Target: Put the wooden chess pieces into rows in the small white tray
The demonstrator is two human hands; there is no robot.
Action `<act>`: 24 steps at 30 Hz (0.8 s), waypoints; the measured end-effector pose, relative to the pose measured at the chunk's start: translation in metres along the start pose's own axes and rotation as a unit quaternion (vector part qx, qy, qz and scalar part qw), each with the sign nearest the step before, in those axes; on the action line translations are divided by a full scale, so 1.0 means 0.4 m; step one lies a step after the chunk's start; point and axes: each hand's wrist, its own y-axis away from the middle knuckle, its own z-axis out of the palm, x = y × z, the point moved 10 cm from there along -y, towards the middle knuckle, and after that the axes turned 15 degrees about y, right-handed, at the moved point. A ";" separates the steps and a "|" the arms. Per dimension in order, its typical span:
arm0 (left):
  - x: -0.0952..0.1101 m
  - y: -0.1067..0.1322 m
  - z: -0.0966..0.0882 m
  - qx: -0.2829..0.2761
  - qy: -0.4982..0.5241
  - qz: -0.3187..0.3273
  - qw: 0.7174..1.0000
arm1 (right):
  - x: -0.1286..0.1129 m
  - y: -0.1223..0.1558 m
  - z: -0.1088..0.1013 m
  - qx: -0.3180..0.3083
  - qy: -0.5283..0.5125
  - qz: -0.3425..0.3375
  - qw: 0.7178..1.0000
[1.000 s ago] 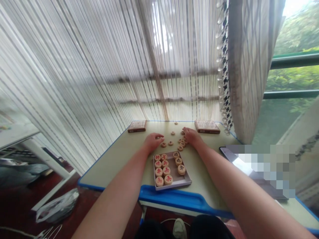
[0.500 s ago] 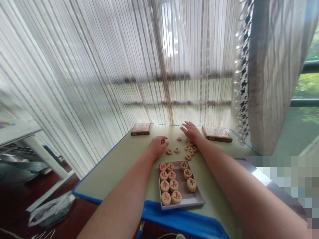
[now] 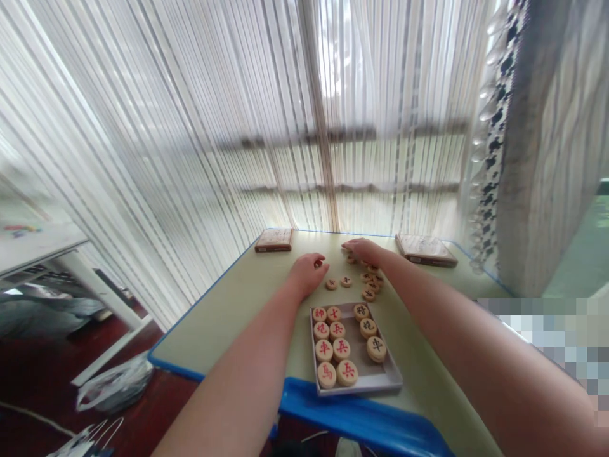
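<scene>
A shallow grey tray near the table's front edge holds several round wooden chess pieces with red and black characters. More loose pieces lie on the green table just beyond it. My left hand rests left of the loose pieces with fingers curled, seemingly pinching a piece. My right hand reaches further back and lies palm down, fingers together over a piece at the far end of the group.
Two flat brown boxes sit at the back of the table, one at the left and one at the right. Striped sheer curtains hang behind. A blue rim edges the table front. A plastic bag lies on the floor at left.
My right hand lifted from the near pieces, spread open towards the back, then came down on a far piece. My left hand stayed curled in place. The camera shifted left.
</scene>
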 end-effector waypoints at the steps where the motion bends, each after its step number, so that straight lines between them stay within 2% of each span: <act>1: -0.002 0.001 -0.002 0.001 -0.003 -0.004 1.000 | -0.015 0.022 -0.002 -0.017 -0.004 -0.004 1.000; 7: -0.003 0.007 0.004 -0.013 -0.008 -0.013 1.000 | -0.082 0.184 -0.034 -0.118 -0.029 -0.013 0.993; 10: -0.008 0.014 -0.001 -0.007 -0.003 -0.032 0.999 | -0.087 0.259 -0.067 -0.128 -0.026 -0.007 0.991; 12: -0.003 0.020 -0.004 -0.005 0.002 -0.032 0.999 | -0.066 0.308 -0.086 -0.120 -0.001 0.020 0.993; 15: 0.002 0.030 -0.008 -0.006 0.006 -0.038 0.999 | -0.020 0.383 -0.105 -0.087 0.042 0.059 0.994; 18: 0.005 0.038 -0.013 -0.004 0.006 -0.044 0.999 | 0.020 0.450 -0.148 0.015 0.054 0.066 0.996; 21: 0.007 0.043 -0.016 -0.003 0.005 -0.043 0.999 | 0.086 0.503 -0.194 0.107 0.050 0.123 0.985; 24: 0.014 0.049 -0.019 0.000 0.002 -0.044 0.999 | 0.117 0.517 -0.203 0.113 0.046 0.147 0.982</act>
